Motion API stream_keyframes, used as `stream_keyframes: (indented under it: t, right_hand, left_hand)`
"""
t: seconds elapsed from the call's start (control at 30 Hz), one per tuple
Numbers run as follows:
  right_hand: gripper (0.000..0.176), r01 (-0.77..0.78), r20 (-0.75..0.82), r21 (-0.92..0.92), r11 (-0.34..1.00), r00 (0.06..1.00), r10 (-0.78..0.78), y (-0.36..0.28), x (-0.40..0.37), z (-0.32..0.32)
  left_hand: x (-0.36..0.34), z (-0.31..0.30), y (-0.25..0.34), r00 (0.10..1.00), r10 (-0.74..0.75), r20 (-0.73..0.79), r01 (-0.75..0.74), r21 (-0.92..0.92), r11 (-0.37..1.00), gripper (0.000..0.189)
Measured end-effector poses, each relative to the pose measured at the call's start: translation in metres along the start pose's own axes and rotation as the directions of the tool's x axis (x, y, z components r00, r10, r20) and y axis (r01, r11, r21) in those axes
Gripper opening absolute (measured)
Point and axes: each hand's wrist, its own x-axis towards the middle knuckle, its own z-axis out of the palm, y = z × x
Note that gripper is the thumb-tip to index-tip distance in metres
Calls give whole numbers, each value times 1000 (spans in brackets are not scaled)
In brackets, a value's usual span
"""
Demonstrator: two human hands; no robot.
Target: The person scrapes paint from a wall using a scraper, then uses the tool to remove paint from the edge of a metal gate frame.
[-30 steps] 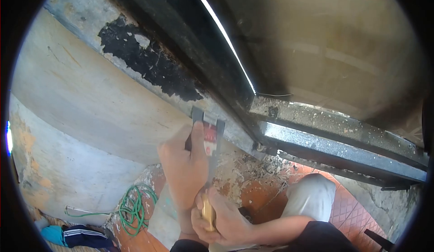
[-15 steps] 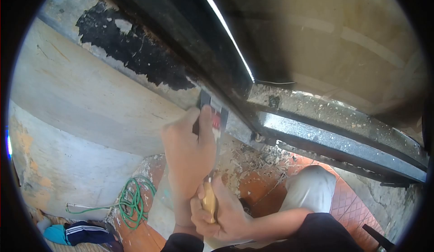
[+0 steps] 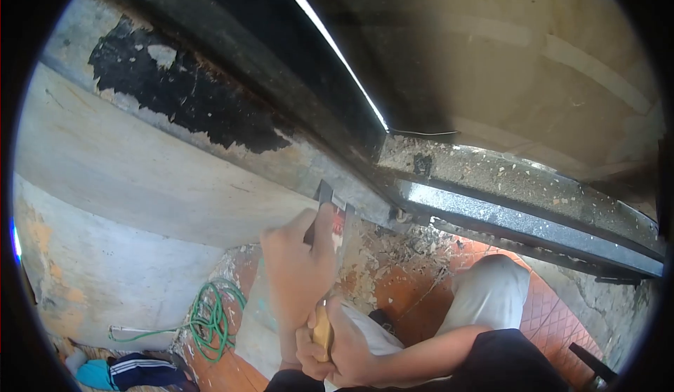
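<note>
A scraper with a wooden handle (image 3: 323, 332) and a flat metal blade with a red label (image 3: 338, 225) is held in both hands. My left hand (image 3: 300, 262) is closed round the blade part, thumb lying along it near the label. My right hand (image 3: 344, 343) wraps its fingers round the wooden handle, just below. The blade's dark tip lies at the edge of the grey wall strip (image 3: 305, 164) beside the dark frame; whether it touches is unclear. Farther up that strip is a ragged black patch (image 3: 182, 90).
Paint flakes lie on the orange tiled floor (image 3: 407, 286) below the frame. A coiled green hose (image 3: 210, 322) is at the lower left, near dark striped cloth (image 3: 144, 371). A ledge (image 3: 491, 167) runs right, and my pale-clad knee (image 3: 491, 290) is below it.
Both hands and the scraper have moved down along the wall strip, away from the black patch. The view has shifted slightly. Both hands keep their hold.
</note>
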Motion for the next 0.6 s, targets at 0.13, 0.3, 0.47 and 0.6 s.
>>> stream_keyframes:
  t: [0.13,0.3,0.47,0.6]
  right_hand:
    - [45,44,-51,-56,997,998,-47,-7,11,0]
    - [47,47,-85,38,998,995,-44,-9,6,-9]
    - [47,11,-130,37,999,992,-6,-9,15,-25]
    - [51,57,-238,-40,998,969,-65,-24,18,-29]
  left_hand:
    - [9,7,1,997,-77,31,78,-14,997,33]
    - [2,18,-4,1000,-9,9,9,-46,999,32]
    - [-6,28,-19,997,53,53,-54,9,999,34]
    - [-5,45,-22,998,1,60,-1,10,1000,37]
